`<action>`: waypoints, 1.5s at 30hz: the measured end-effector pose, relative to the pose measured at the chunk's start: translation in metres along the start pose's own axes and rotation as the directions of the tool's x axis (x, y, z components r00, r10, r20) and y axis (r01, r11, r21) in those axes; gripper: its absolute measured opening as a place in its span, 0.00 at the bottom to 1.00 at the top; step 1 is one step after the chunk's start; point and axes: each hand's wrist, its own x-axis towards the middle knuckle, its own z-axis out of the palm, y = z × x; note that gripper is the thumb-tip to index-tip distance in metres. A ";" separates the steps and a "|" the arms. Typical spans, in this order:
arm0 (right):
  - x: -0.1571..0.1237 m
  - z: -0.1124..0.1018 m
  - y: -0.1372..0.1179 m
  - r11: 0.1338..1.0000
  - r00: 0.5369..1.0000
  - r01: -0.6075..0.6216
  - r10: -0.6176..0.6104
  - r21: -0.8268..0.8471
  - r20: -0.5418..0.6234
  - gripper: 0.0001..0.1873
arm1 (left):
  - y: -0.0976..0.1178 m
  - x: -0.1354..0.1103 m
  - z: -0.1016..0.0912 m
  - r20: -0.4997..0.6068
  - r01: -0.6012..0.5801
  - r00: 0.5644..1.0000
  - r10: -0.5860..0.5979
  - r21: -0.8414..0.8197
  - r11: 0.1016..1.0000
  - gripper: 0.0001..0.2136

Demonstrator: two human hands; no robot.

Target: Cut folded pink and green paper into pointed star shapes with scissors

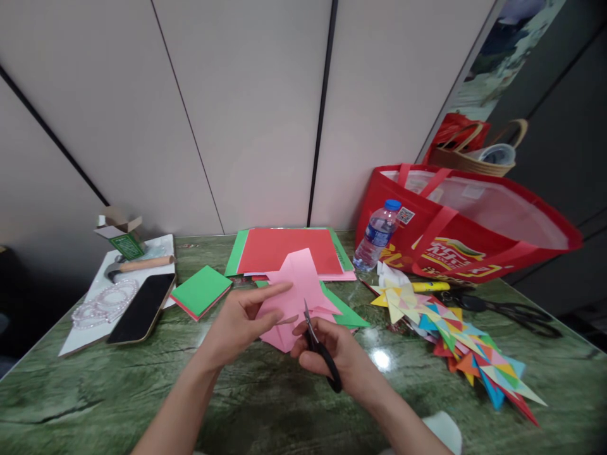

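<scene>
My right hand [332,354] grips a pair of black-handled scissors [324,355], their pointed blades angled up and away from me. Folded pink paper [302,278] is in front of both hands, with angled edges and pointed corners. At its left side is my left hand [244,316], index finger and thumb spread over its face. The other left fingers are mostly hidden, and the hold appears to be at the paper's left edge. Green paper [344,309] shows beneath the pink paper. Behind lies a stack topped by a red sheet [287,243].
Left are green squares [202,287], a phone [143,308], beads [107,304], a hammer [142,264] and a small box [124,237]. Right are a water bottle [377,237], a red bag [455,227], colourful folded paper pieces [467,341] and other black scissors [516,313]. A wall panel stands behind.
</scene>
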 end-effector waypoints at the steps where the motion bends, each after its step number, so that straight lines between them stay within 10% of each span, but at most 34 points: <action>1: 0.000 0.000 0.000 1.000 1.000 0.002 -0.002 -0.002 0.000 0.23 | 0.000 0.000 0.000 0.000 -0.003 1.000 0.003 0.001 1.000 0.19; 45: 0.002 -0.001 0.010 1.000 1.000 0.023 -0.023 -0.001 0.010 0.19 | -0.003 0.000 -0.001 0.001 -0.032 0.999 0.032 0.006 0.999 0.19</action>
